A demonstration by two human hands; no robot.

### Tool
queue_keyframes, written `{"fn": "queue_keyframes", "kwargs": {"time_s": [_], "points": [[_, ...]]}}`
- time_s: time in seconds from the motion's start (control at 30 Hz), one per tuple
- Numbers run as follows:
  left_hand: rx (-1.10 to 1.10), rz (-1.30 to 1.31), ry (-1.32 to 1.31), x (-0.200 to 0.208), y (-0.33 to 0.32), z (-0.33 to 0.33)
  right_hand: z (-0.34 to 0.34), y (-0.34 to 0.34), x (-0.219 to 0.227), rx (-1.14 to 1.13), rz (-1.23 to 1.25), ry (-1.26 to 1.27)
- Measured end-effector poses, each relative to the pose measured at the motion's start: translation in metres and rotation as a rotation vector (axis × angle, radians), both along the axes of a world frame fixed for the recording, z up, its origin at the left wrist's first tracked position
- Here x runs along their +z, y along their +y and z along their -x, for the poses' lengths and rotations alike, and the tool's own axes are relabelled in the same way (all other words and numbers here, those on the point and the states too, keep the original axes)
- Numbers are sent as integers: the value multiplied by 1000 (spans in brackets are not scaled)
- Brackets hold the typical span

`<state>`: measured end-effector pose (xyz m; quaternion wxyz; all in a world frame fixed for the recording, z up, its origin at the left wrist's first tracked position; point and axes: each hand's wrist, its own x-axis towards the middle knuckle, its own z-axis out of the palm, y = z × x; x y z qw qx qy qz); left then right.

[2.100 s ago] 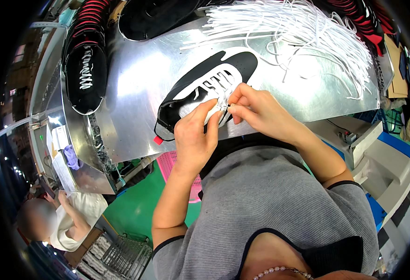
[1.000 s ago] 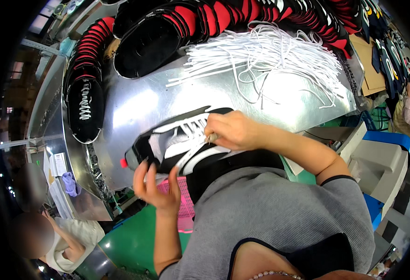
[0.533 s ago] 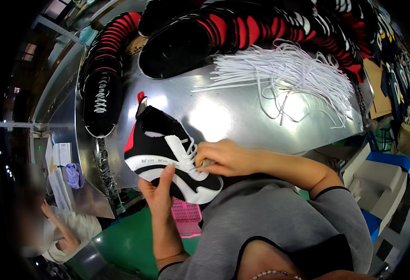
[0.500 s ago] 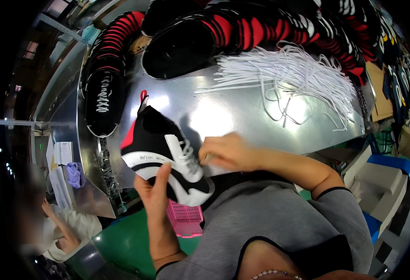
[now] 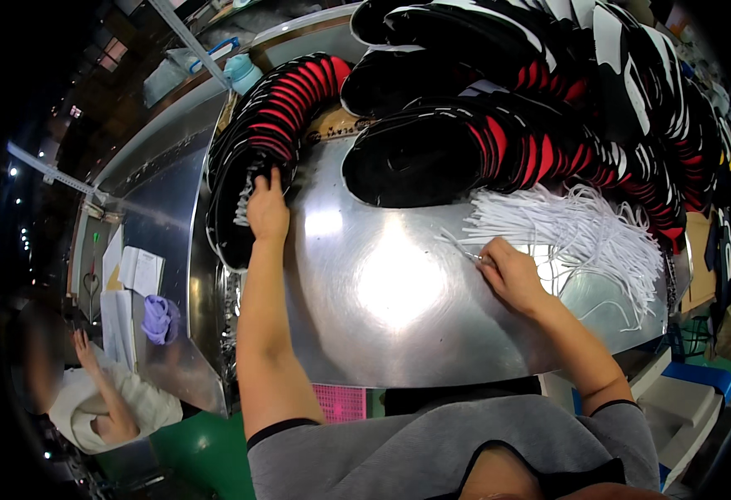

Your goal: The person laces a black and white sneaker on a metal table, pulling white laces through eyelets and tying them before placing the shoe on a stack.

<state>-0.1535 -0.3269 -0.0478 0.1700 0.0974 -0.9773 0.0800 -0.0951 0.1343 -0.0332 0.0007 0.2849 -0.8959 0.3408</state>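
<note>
My left hand (image 5: 268, 212) reaches to the front of the left row of nested shoe uppers. Its fingers are stretched out on the right side of the front black shoe upper (image 5: 230, 229), whose white lacing partly shows. Whether they grip its edge is hard to see. My right hand (image 5: 511, 271) is closed low over the metal table, at the left side of a heap of white shoelaces (image 5: 578, 242). From its fingertips a thin pale piece points up and left; I cannot tell if it is a lace end or a small tool.
More nested black and red shoe uppers (image 5: 411, 162) curve along the back and right of the metal table (image 5: 340, 333). A pink basket (image 5: 340, 404) is below the front edge. At left are papers (image 5: 142, 271), a purple cloth (image 5: 159, 320) and a seated person (image 5: 111, 408).
The black, white and red shoe upper is out of the middle, no longer between my hands. My left hand moved up to the left row; my right hand moved right to the laces.
</note>
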Motion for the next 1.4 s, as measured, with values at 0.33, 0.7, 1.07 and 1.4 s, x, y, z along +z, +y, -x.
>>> {"fn": "queue_keyframes", "kwargs": {"time_s": [0.33,0.7,1.07,1.4], "points": [[-90,-829,210,-8,130,23,-51,-16,119,279,1106,-1123],[-628,-577,670,109,238,-165,-125,89,31,31,1193,-1725],[-544,-656,130,58,280,-221,-110,21,66,90,1270,-1288],[-225,-736,-814,92,202,-166,-110,-15,5,-28,843,-1002]]}}
